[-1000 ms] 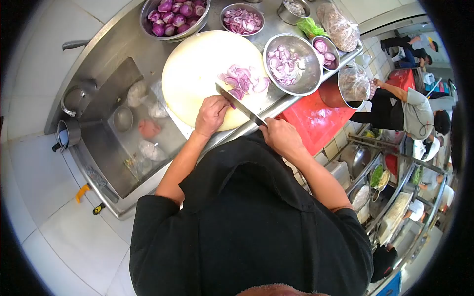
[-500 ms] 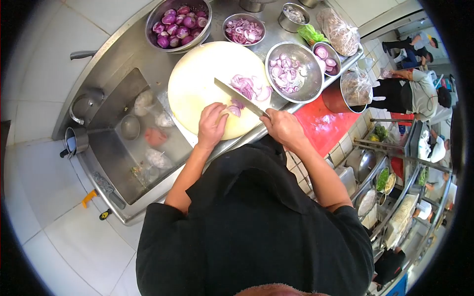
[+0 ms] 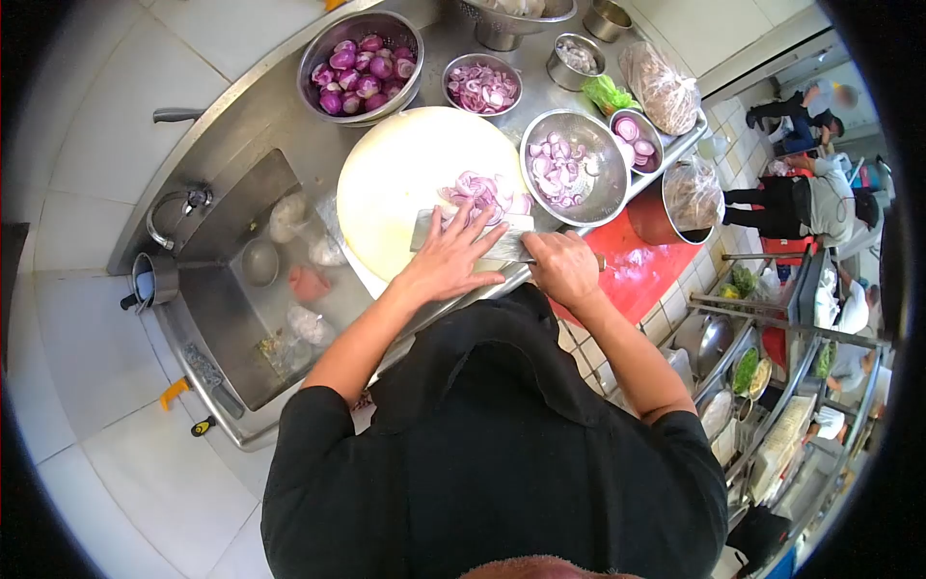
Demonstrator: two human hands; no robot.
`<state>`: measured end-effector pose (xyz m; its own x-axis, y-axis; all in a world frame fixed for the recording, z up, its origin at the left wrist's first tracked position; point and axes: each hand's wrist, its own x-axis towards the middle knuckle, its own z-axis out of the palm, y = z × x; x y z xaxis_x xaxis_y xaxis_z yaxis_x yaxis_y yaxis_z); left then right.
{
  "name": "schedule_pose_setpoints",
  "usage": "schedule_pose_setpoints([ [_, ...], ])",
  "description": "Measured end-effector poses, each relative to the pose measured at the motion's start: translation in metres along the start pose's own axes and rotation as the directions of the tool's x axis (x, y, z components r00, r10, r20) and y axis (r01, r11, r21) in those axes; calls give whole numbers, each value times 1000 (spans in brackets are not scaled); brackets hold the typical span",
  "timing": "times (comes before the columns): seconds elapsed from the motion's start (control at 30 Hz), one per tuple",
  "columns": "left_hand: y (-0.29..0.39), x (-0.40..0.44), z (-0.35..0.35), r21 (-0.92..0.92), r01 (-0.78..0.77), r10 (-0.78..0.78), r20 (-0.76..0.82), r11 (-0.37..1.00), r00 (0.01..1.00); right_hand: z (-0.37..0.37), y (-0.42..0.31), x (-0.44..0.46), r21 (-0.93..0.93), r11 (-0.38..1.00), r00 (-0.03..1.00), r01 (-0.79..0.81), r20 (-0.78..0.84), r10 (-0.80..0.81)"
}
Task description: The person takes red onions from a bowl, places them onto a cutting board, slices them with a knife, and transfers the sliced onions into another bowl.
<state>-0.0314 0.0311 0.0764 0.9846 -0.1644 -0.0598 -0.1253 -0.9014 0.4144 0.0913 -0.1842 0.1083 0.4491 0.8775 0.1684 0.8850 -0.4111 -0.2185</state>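
Note:
Over the round pale cutting board (image 3: pixel 386 183), my left hand (image 3: pixel 446 262) lies with its fingers spread across the flat of a wide-bladed kitchen knife (image 3: pixel 513 228). Its fingertips reach toward a pile of sliced red onion (image 3: pixel 482 193) just beyond the blade. My right hand (image 3: pixel 566 273) is closed round the knife's handle at the board's near right edge. The blade is turned with its broad face up. A steel colander (image 3: pixel 617 183) holding onion slices stands right of the board. Sliced onion also fills a small steel bowl (image 3: pixel 449 95) behind it.
Peeled whole red onions (image 3: pixel 367 72) fill a large perforated bowl at the back left. A steel sink (image 3: pixel 227 328) with bags in it lies left. To the right are a red bucket (image 3: pixel 651 214), a bagged item (image 3: pixel 661 87) and a red surface (image 3: pixel 617 261). People stand farther off.
The knife has turned from edge-down to flat, its blade now nearer me. My left hand has opened and moved right onto the blade. The onion slices are gathered closer together.

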Motion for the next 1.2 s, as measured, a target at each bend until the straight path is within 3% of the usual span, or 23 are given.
schedule_pose_setpoints([
  [0.1,-28,36,10,-103,-30,44,132,994,990,-1,10,-5,-46,998,999,-35,3,35],
  [0.23,-57,64,4,-116,105,-71,264,988,962,-19,5,-15,-15,991,990,-130,53,131],
  [0.37,-84,58,-25,-593,161,-79,161,789,984,-25,-17,-32,183,874,874,-450,293,388],
  [0.4,-89,51,-29,-669,154,-157,56,727,986,-23,-20,-32,211,841,828,-498,404,389],
  [0.43,-94,44,-36,-706,178,-201,51,685,978,-26,-29,-28,276,763,768,-584,493,410],
  [0.53,-106,32,-47,-831,229,-384,20,506,923,2,-30,-26,371,724,769,-581,542,339],
  [0.63,-125,18,-38,-721,243,-423,-77,649,903,21,-24,-8,360,681,736,-638,544,402],
  [0.77,-155,4,-15,-788,218,-496,-124,575,860,36,-5,14,393,648,751,-652,453,481],
  [0.93,-174,11,-58,-765,233,-565,-199,600,801,19,-22,17,362,725,802,-586,390,453],
  [1.0,-202,24,-74,-795,198,-599,-242,574,763,15,-33,13,272,819,836,-506,390,387],
  [1.1,-253,57,-100,-604,345,-640,-378,718,669,30,-42,1,112,928,879,-356,376,292],
  [1.13,-266,68,-108,-516,335,-590,-482,788,648,35,-43,-1,73,959,916,-273,326,235],
  [1.2,-296,92,-122,-419,399,-578,-548,815,605,39,-44,-4,88,974,954,-207,241,181],
])
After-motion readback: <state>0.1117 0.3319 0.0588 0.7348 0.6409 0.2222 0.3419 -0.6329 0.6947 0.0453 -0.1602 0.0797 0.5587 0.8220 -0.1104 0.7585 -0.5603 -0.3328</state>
